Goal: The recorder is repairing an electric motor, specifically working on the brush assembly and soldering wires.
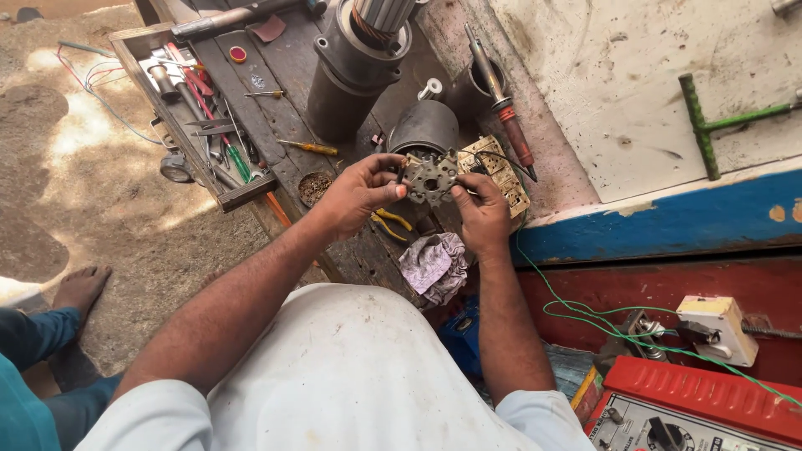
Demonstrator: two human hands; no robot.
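Here we hold a round, toothed metal plate (431, 176) between our two hands, lifted just above the dark wooden counter (284, 75). The left hand (359, 194) grips the plate's left edge, thumb and fingers closed around it; the right hand (480, 209) pinches its right edge, fingers curled tight. Both hands are narrow, closed on the plate.

Just behind the plate we see a short grey metal cylinder (424, 127), and beyond that a tall dark motor housing (355, 67) standing upright. A soldering iron (503, 107) with a red handle leans at a slant to the right of the cylinder, above a worn beige switch board (501, 171) that lies just behind our right hand. Yellow-handled pliers (391, 222) rest on the counter under the left hand, and a crumpled pale cloth (434, 266) sits near the wrists. To the left an open wooden tray (247, 192) holds assorted tools. A green wire (576, 313) trails right toward a white box (718, 327) and a red meter case (702, 397). Someone's bare foot (81, 288) rests on the sandy ground at far left.
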